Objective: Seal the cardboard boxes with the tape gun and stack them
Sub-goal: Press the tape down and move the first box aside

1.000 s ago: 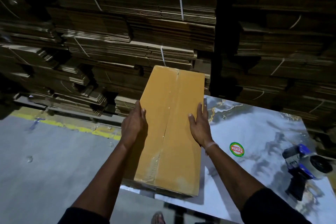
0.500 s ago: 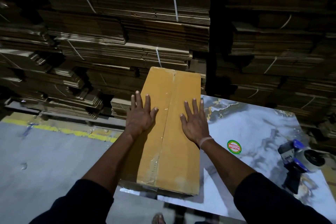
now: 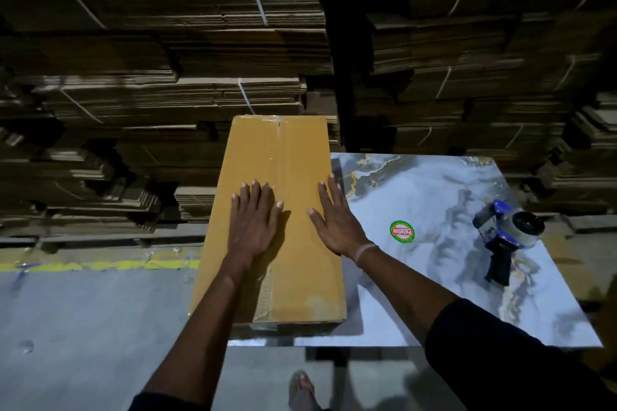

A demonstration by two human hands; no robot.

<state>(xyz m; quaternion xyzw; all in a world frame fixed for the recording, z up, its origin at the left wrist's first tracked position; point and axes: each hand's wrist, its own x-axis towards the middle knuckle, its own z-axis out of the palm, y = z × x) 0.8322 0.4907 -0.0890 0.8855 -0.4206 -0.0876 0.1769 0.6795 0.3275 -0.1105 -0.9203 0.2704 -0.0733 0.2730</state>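
- Two bare hands lie flat on one long cardboard box (image 3: 287,210), and that box is the thing to steer by.
- Behind the box, bundles of flattened cardboard (image 3: 160,53) rise in strapped stacks like a wall, close beyond its far end.
- Right of the box spreads a marbled table (image 3: 434,203); the box sits on its left edge, the left side hanging out past the tabletop over the grey floor (image 3: 83,327).
- On the table, right of the box, sits a round red-and-green sticker (image 3: 402,232); further right, well apart from the box, a tape gun (image 3: 509,237) lies on its side near the table's right edge, untouched.
- Left of the box a yellow line (image 3: 100,265) runs along the floor.
- Below the box's near end, a sandalled foot (image 3: 302,390) shows under the table edge.
- Clear tape shines down the box's centre seam.
- The left hand (image 3: 255,227) rests palm down just left of that seam, fingers straight and spread, gripping nothing.
- The right hand (image 3: 337,223) presses flat at the box's right edge, fingers straight, its outer side reaching over the table; a pale band circles the wrist.
- Both hands sit about midway along the box, nothing between them.
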